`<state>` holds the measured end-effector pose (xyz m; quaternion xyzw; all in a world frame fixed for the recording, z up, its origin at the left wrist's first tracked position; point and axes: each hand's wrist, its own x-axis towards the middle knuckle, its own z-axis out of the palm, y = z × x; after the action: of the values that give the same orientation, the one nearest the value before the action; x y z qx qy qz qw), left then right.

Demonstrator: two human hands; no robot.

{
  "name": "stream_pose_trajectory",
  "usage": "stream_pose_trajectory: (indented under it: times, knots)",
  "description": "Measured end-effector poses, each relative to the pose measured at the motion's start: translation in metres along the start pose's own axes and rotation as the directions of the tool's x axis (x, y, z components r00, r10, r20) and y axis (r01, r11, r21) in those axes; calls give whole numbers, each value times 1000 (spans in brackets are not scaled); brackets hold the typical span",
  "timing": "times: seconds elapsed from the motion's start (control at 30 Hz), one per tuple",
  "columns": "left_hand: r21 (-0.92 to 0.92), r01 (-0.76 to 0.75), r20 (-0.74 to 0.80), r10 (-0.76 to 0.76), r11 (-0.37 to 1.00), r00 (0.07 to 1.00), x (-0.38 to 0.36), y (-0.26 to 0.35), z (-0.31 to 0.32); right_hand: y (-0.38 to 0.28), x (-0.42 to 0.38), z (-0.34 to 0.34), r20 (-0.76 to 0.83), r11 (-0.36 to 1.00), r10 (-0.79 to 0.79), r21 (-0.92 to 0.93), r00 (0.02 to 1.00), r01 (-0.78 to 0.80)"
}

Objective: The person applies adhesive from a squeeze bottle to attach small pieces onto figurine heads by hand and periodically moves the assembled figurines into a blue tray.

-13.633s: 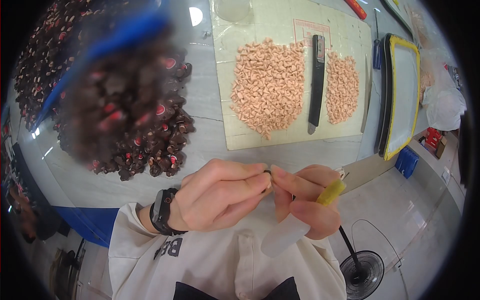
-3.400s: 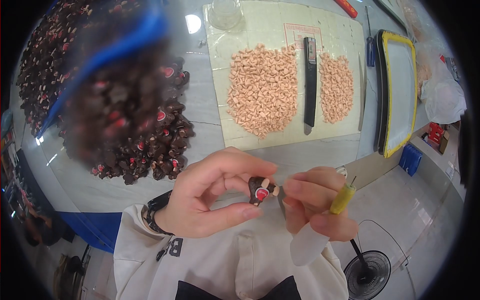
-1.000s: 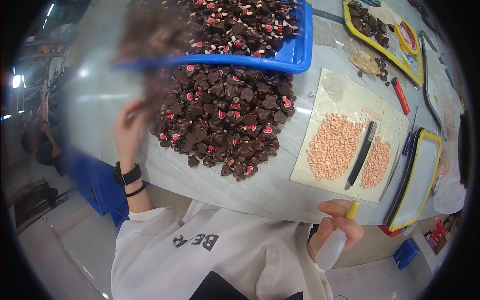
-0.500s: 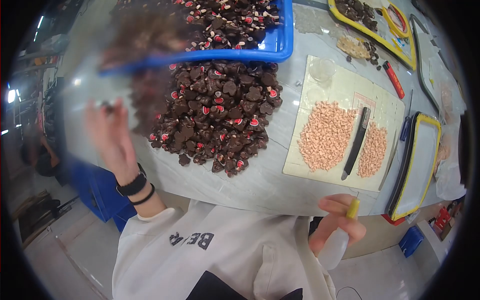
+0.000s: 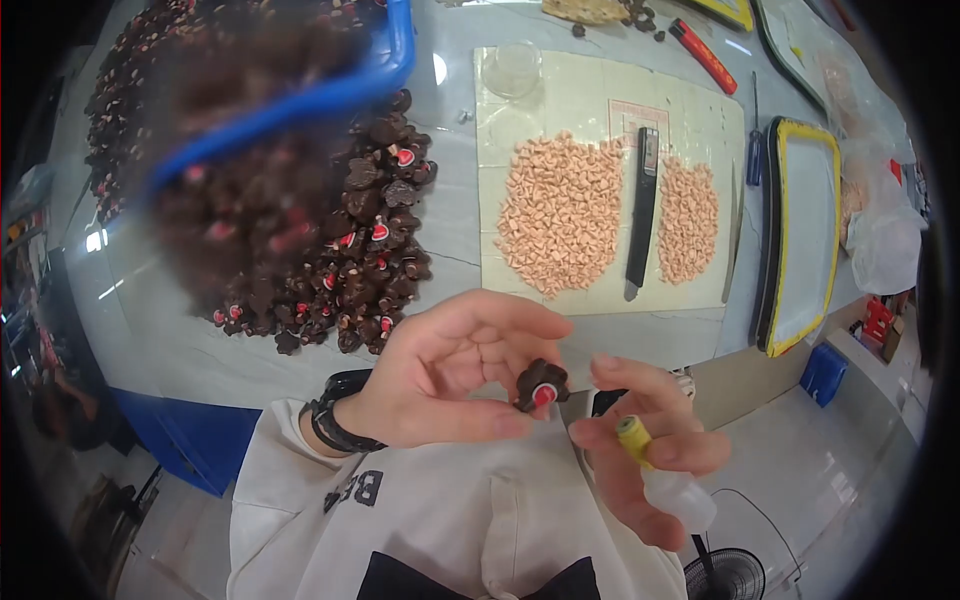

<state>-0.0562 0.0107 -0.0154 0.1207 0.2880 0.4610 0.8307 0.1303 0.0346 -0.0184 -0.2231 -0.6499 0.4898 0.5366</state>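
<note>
In front of my chest, my left hand (image 5: 440, 370) holds a small dark brown moulded piece (image 5: 542, 386) at its fingertips, with a red and white detail on it facing up. Close by on the right, my right hand (image 5: 655, 425) is wrapped round a small translucent squeeze bottle (image 5: 682, 500) with a yellow nozzle (image 5: 632, 438), which tilts towards the piece. A pile of similar brown pieces (image 5: 370, 215) lies on the table to the left, partly blurred. Beyond my hands, heaps of tiny peach-coloured parts (image 5: 562, 205) lie on a cream board (image 5: 490, 120).
A blue tray (image 5: 400, 45) stands at the pile's far side, its near edge blurred. On the board are a black-handled cutter (image 5: 643, 205) and a clear round cup (image 5: 512, 68). A red and black tool (image 5: 703, 55) and a yellow-edged frame (image 5: 835, 200) lie right.
My left hand has come from the left of the pile to my chest, with the brown piece in it. My right hand has tilted the bottle towards it. The view has swung right.
</note>
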Motion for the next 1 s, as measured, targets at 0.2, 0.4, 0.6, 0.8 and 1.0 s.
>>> stream_pose_trajectory:
  times: [0.2, 0.4, 0.6, 0.8, 1.0]
  knots:
    - [27, -211, 86, 208, 977, 974, 2, -9, -9, 10, 9, 9, -8, 990, -138, 22, 990, 138]
    - [38, -270, 245, 254, 962, 936, 3, -8, -17, 8, 12, 5, 118, 995, -86, -33, 989, 90]
    - [40, -277, 244, 260, 960, 934, 1, -7, -18, 7, 11, 10, 64, 996, -80, -25, 995, 82]
    - [19, -250, 225, 239, 968, 945, -1, -5, -16, 12, 11, 15, 3, 989, -149, 11, 989, 149]
    - [-70, -198, 179, 207, 978, 962, -3, -8, -17, 10, 11, 11, 54, 992, -129, 1, 990, 129]
